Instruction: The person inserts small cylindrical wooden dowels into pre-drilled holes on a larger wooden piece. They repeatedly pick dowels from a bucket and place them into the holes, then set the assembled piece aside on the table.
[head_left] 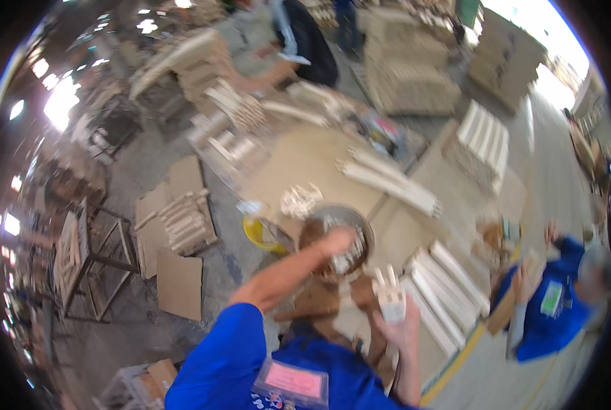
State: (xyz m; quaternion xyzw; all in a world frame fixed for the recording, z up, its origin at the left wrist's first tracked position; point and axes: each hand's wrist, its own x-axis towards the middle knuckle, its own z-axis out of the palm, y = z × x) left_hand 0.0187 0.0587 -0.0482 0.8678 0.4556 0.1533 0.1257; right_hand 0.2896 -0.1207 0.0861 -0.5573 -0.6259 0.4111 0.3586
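Observation:
My left hand (341,240) reaches down into a round metal basin (365,225) of small pale pieces (350,260). Its fingers are hidden among the pieces and blurred. In my right hand (402,331), closed around its lower end, is a pale wooden piece (391,305) with several thin pegs sticking up from its top. A heap of small pale pieces (300,201) lies on the cardboard-coloured surface just beyond the basin. Long pale wooden bars (442,294) lie in a row beside my right hand.
A yellow bucket (261,236) stands left of the basin. More long bars (391,183) lie beyond it. At the right, a co-worker in blue (551,301) holds a wooden board; another person (305,41) is at the far side. A metal-framed stand (104,256) is at left.

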